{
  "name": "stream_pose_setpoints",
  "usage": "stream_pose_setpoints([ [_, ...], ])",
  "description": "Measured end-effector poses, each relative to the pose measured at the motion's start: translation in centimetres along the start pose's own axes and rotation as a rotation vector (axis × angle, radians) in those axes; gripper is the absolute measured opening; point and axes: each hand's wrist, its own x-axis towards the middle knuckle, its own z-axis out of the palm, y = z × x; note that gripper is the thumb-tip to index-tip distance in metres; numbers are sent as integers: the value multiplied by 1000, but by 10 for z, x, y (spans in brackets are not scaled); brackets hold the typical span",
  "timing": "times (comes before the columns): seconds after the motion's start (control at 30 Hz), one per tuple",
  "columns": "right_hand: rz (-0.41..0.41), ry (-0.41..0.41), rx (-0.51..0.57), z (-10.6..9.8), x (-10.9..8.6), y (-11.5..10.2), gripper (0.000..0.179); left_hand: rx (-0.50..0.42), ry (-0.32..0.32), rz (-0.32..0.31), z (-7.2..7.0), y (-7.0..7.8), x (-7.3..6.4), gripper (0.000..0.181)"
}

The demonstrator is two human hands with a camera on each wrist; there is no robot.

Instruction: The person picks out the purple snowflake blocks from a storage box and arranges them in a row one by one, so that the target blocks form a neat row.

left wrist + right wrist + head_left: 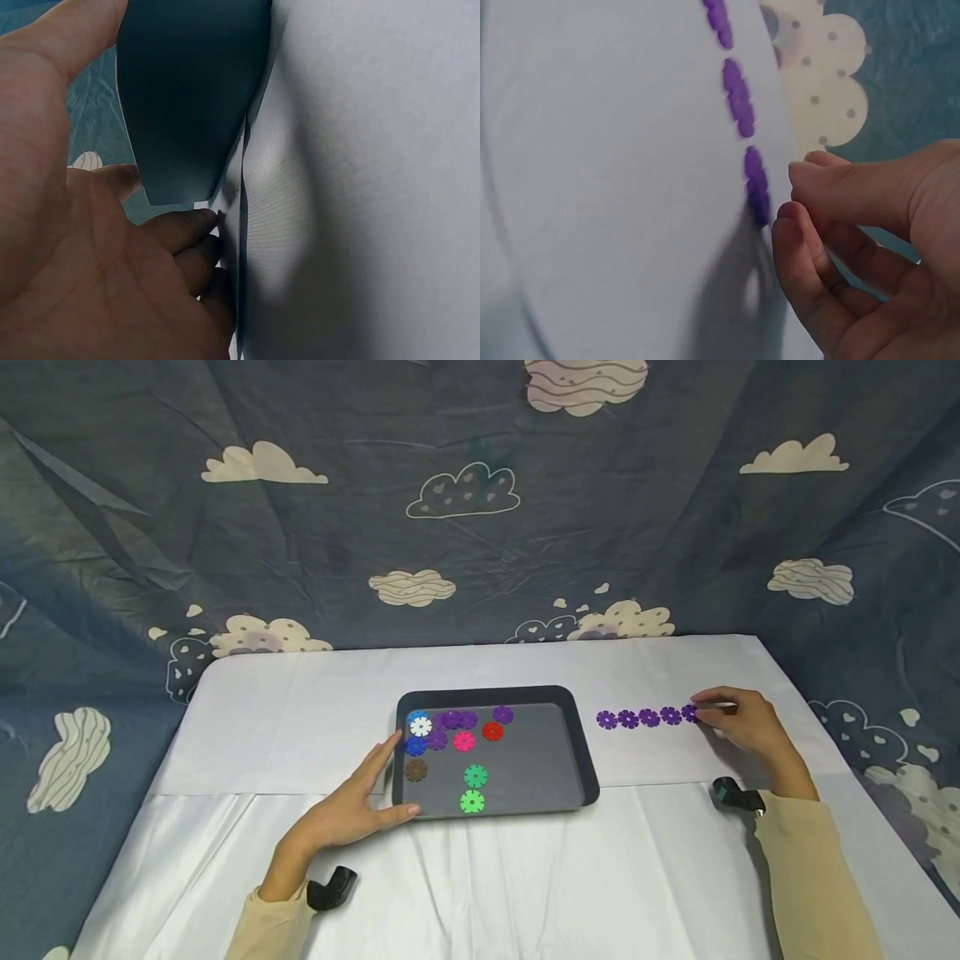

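My left hand (347, 810) rests at the left end of a dark grey tray (536, 768), thumb at its front edge and fingers spread along the side. In the left wrist view, the tray's wall (191, 105) stands between thumb and fingers. Right of the tray, several purple notched plastic discs (648, 717) lie in a row on the white cloth. My right hand (742, 720) is at the row's right end, fingertips right by the last purple disc (756, 184). In the right wrist view, a small gap shows between thumb and index finger, with nothing seen in it.
In the tray lie more purple discs (467, 720), plus blue, white, pink (463, 741), red (492, 731), brown (416, 769) and green discs (475, 776). White cloth (510, 877) covers the table. A dark cloud-patterned curtain (465, 435) hangs behind it.
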Motion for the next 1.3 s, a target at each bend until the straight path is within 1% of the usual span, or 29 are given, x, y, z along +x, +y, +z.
stream_pose_setpoints([
  [0.13, -56, -6, -4, -5, -2, -15, 39, 2, -2, 2, 0, 0, 0, 106],
  [0.3, -137, -21, 5, -9, -5, -42, 38, 4, -5, 2, -1, 0, -1, 106],
  [0.47, -227, -42, 0, -10, -8, -72, 40, 4, -8, -5, 1, 0, -1, 106],
  [0.6, -294, -64, -12, -8, -10, -100, 36, 4, -7, -5, 1, 0, 0, 106],
  [0.8, -438, -139, -31, 4, -10, -137, 27, 5, -2, 4, 1, -2, 1, 106],
  [1.07, -621, -214, -9, 27, -10, -180, 18, -1, -2, 7, 1, -3, 0, 106],
  [1.17, -669, -246, -2, 38, -11, -195, 18, -2, -3, 7, 1, -3, 0, 106],
  [1.3, -712, -310, -15, 51, -14, -215, 19, -7, -7, 6, 1, -2, 0, 106],
])
